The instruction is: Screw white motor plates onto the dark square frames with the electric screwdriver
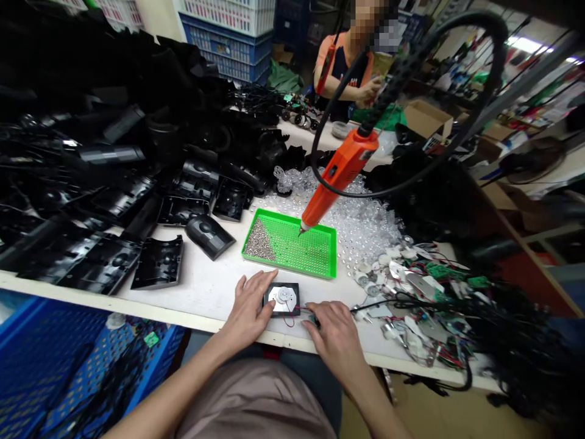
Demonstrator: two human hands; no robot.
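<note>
A small black plastic housing (296,286) with a white plate and round white disc (284,295) lies near the table's front edge. My left hand (249,308) holds it from the left, thumb on the near side and fingers along the far side. Thin red and dark wires (289,318) loop out of the housing to the right. My right hand (336,332) is closed on the wire ends, with a bit of dark green showing at its fingertips; the rest there is hidden. Behind the housing is a green perforated tray (296,271) with small screws (259,241) heaped in its left end.
An orange electric screwdriver (338,174) hangs above the tray. Black shells (158,262) pile up on the left, clear plastic parts (365,225) and wired boards (425,286) on the right. A blue crate (158,360) stands below left. Across the table is a co-worker (340,73).
</note>
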